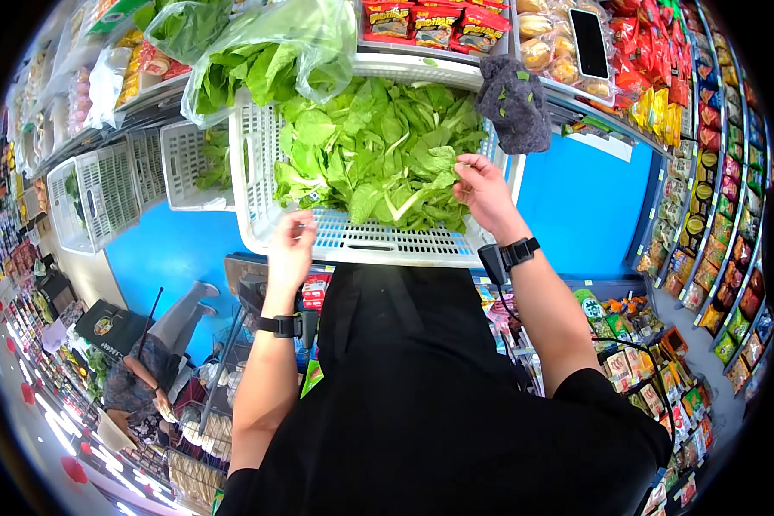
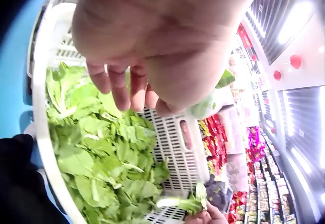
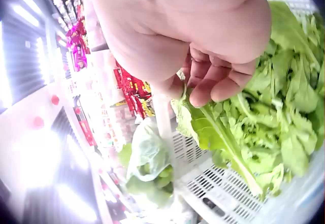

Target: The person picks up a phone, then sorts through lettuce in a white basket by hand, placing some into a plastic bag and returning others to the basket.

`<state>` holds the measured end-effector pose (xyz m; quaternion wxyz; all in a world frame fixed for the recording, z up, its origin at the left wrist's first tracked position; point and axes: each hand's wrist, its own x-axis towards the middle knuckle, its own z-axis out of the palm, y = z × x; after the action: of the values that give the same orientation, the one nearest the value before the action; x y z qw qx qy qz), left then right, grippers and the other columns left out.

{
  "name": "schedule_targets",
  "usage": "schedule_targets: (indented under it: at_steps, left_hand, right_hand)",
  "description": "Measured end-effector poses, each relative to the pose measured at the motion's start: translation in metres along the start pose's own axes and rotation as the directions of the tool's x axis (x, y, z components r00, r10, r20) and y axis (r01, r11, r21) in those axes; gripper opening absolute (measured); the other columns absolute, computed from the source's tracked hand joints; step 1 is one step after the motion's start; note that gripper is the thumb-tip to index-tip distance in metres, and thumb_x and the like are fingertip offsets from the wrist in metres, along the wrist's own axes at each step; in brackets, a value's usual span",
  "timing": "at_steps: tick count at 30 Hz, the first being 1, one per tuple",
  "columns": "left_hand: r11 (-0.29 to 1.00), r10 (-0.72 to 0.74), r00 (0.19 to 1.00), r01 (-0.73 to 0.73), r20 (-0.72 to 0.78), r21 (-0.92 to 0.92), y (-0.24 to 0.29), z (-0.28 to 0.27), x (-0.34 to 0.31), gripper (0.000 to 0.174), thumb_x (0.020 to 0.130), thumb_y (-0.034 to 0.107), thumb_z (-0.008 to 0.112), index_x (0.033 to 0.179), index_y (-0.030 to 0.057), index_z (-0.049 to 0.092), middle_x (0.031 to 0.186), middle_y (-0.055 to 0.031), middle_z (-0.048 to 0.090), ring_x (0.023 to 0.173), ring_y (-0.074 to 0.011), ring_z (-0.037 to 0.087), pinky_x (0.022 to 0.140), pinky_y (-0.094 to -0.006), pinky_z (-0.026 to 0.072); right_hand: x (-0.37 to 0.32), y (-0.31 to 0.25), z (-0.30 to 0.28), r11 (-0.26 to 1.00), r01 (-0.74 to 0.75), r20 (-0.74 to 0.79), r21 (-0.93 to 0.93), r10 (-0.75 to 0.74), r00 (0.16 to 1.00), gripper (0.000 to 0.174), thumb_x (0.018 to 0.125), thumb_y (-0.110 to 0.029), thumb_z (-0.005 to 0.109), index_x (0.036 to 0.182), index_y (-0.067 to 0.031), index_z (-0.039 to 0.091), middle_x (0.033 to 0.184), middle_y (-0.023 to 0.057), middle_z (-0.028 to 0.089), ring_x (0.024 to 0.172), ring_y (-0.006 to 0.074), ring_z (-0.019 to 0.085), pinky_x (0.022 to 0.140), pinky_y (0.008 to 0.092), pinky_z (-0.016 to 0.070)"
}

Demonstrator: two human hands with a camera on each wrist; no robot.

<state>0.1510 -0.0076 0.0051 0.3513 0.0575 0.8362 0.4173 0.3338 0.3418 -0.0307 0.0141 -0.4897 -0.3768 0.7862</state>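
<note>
A white plastic crate (image 1: 258, 163) holds a broad heap of loose leafy greens (image 1: 353, 146). At the crate's right side my right hand (image 1: 488, 193) pinches a single green leaf (image 3: 218, 132) between thumb and fingers. The leaf's pale stem points down and away from the hand in the right wrist view. Over the crate's front left corner is my left hand (image 1: 292, 245), its fingers (image 2: 119, 87) loosely curled above the greens. Nothing shows in its grasp.
Clear plastic bags of greens (image 1: 271, 64) lie behind the crate's back left corner. A dark grey cloth (image 1: 513, 103) hangs over the back right corner. Red snack packets (image 1: 439, 26) and a phone (image 1: 588, 43) lie behind. Another person (image 1: 150, 378) stands at the left.
</note>
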Motion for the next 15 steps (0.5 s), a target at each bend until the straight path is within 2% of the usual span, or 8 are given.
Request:
schedule_targets:
  at_steps: [2,6,8,9,11,12,13,15]
  left_hand:
    - [0.992,0.041,0.991,-0.024,0.131,-0.127,0.024,0.024,-0.003,0.026,0.104,0.013,0.07,0.127,0.0011,0.068,0.109,-0.0031,0.074,0.097,-0.0115,0.067,0.09,-0.0286,0.0553]
    - [0.978,0.118,0.963,-0.071,0.243,-0.194,0.092,0.057,-0.013,0.038,0.101,0.02,0.075,0.133,0.0003,0.065,0.124,-0.0112,0.072,0.109,-0.0158,0.068,0.097,-0.0322,0.0551]
    - [0.976,0.219,0.951,-0.21,0.218,-0.065,0.117,0.066,-0.017,0.049,0.095,0.02,0.08,0.137,0.0019,0.063,0.124,-0.015,0.069,0.112,-0.0252,0.066,0.099,-0.0393,0.0537]
    - [0.975,0.221,0.951,-0.212,0.215,-0.062,0.123,0.067,-0.018,0.049,0.095,0.02,0.08,0.137,0.0019,0.063,0.124,-0.015,0.069,0.112,-0.0252,0.066,0.099,-0.0393,0.0537]
    - [0.803,0.465,0.884,-0.438,0.035,0.403,0.134,0.068,-0.019,0.058,0.088,0.016,0.082,0.14,0.0033,0.062,0.115,-0.0154,0.067,0.109,-0.0342,0.061,0.099,-0.0458,0.0506]
    - [0.794,0.498,0.866,-0.433,-0.049,0.427,0.142,0.068,-0.02,0.049,0.085,0.013,0.082,0.132,0.0055,0.068,0.111,-0.0139,0.064,0.108,-0.0378,0.056,0.097,-0.0476,0.0477]
    - [0.793,0.499,0.865,-0.432,-0.051,0.43,0.14,0.066,-0.018,0.049,0.085,0.013,0.082,0.132,0.0055,0.068,0.111,-0.0139,0.064,0.108,-0.0378,0.056,0.097,-0.0476,0.0477]
    - [0.71,0.542,0.837,-0.502,0.071,0.494,0.13,0.059,-0.012,0.034,0.087,0.013,0.081,0.12,0.0071,0.075,0.11,-0.0129,0.066,0.105,-0.036,0.059,0.095,-0.046,0.0494]
  right_hand:
    - [-0.015,-0.01,0.015,0.96,-0.076,0.14,0.27,0.039,0.989,0.021,0.102,-0.012,0.073,0.12,-0.0078,0.062,0.093,-0.0021,0.065,0.073,0.0095,0.066,0.065,0.0246,0.0526]
    - [-0.043,-0.021,0.048,0.934,-0.104,0.299,0.343,-0.004,0.954,0.019,0.102,-0.008,0.072,0.119,-0.0078,0.063,0.096,-0.0008,0.065,0.07,0.0099,0.062,0.064,0.0238,0.0511]
    - [-0.053,-0.025,0.06,0.929,-0.106,0.33,0.355,-0.018,0.944,0.019,0.102,-0.008,0.072,0.118,-0.0078,0.063,0.095,-0.0009,0.064,0.07,0.0101,0.062,0.064,0.024,0.0507]
    - [-0.057,-0.026,0.063,0.925,-0.108,0.356,0.364,-0.031,0.934,0.019,0.102,-0.008,0.072,0.118,-0.0077,0.063,0.095,-0.0009,0.064,0.07,0.0102,0.061,0.063,0.0243,0.0503]
    - [-0.06,-0.03,0.065,0.922,-0.111,0.363,0.372,-0.035,0.931,0.019,0.102,-0.008,0.073,0.119,-0.0077,0.064,0.095,-0.001,0.064,0.07,0.0104,0.061,0.062,0.0246,0.0494]
    - [-0.061,-0.032,0.064,0.904,-0.141,0.385,0.404,-0.028,0.923,0.02,0.102,-0.008,0.072,0.12,-0.0078,0.063,0.095,-0.001,0.064,0.07,0.0106,0.061,0.062,0.0243,0.049]
    - [-0.062,-0.033,0.063,0.884,-0.172,0.405,0.435,-0.022,0.914,0.021,0.102,-0.008,0.072,0.121,-0.008,0.063,0.095,-0.001,0.064,0.07,0.0107,0.061,0.062,0.0241,0.0487]
    - [-0.062,-0.035,0.062,0.891,-0.161,0.398,0.425,-0.024,0.917,0.022,0.103,-0.012,0.071,0.124,-0.0081,0.062,0.098,0.0,0.065,0.07,0.0111,0.062,0.063,0.0245,0.0488]
